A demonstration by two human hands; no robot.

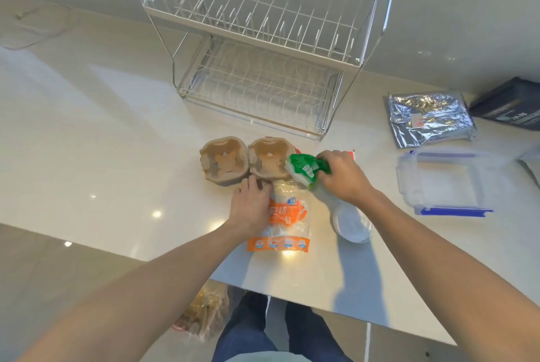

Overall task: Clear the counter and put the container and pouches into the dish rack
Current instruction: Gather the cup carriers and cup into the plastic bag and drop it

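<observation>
A two-tier wire dish rack (pixel 263 40) stands at the back of the counter with nothing in it. In front of it lies a brown pulp cup carrier (pixel 233 161). My left hand (pixel 251 204) rests on an orange-and-clear plastic pouch (pixel 283 221), its fingers touching the carrier's near edge. My right hand (pixel 342 174) is closed on the green top of a clear bag of white disposable lids or cups (pixel 347 221). A clear container with blue clips (pixel 441 183) sits to the right, and a silver foil pouch (pixel 429 119) lies behind it.
A dark box (pixel 508 107) lies at the far right by the wall. The counter's front edge (pixel 321 303) runs diagonally near my legs. A bag with yellowish contents (pixel 204 312) sits on the floor below. A clear object (pixel 35 25) rests at the far left.
</observation>
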